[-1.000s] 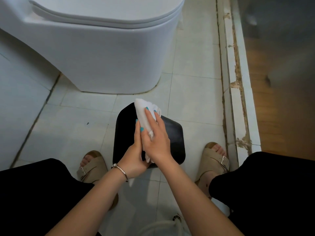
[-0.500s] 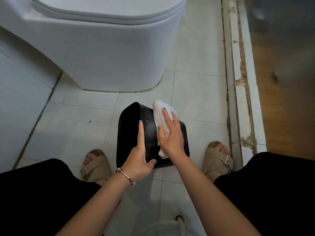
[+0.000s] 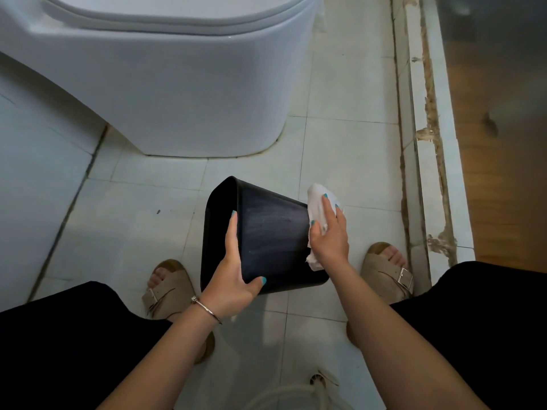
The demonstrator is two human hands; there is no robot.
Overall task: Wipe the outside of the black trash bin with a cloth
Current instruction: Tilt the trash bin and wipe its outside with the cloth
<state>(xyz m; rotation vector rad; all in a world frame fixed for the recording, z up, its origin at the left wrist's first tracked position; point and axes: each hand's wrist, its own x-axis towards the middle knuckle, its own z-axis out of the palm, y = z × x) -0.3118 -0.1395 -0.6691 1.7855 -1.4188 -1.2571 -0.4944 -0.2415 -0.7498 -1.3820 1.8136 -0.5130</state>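
Black trash bin (image 3: 266, 241) lies tipped on its side over the tiled floor (image 3: 142, 220), between the person's two sandalled feet and just in front of the toilet base (image 3: 189, 93). Its long axis runs roughly left to right in the head view: the wider rim end points left, toward the left hand (image 3: 233, 279), and the narrower bottom end points right, toward the right hand (image 3: 328, 235). The broad dark wall facing up shows faint streaks.

That left hand grips the bin at the rim end, thumb hooked over the near lower edge and fingers laid up along the wall, so it steadies and tilts the bin. On the other side, the right hand presses a crumpled white cloth (image 3: 318, 202) flat against the bottom end, fingers spread over it, with a tail of cloth hanging below the palm. Being already on the cloth and on the bin's right face, the right hand is the one placed to wipe; my reading is that the next stroke would run across the bottom end or back along the upper wall toward the left hand.

Nearby things are apart from the bin: the left sandal (image 3: 168, 285) and right sandal (image 3: 387, 270) flank it, a raised worn door threshold (image 3: 426, 143) runs down the right side, and a floor drain with a pale hose (image 3: 319, 383) sits near the bottom edge. Nothing lies in the cloth's path except the left hand's own fingers on the wall.
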